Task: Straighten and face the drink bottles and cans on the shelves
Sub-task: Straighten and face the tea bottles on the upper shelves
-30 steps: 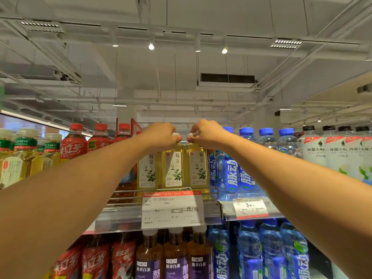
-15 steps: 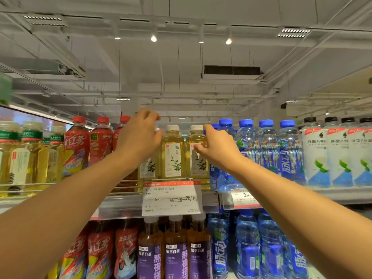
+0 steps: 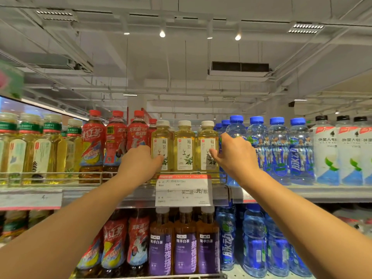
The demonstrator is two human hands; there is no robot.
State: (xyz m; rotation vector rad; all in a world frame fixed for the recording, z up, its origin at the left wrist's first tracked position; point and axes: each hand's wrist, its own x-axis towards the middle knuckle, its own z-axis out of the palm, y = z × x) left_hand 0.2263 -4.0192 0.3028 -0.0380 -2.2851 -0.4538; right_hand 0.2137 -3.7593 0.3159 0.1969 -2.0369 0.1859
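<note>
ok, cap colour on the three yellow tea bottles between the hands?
White, on all three tea bottles; clearest in the head view, the only one.

A single head view looks forward and slightly upward, close to the upper shelf [image 3: 141,195].

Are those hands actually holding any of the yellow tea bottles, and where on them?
Not lifted. The left hand presses the left yellow tea bottle at its label; the right hand touches the right yellow tea bottle likewise. A full grip cannot be told.
</note>
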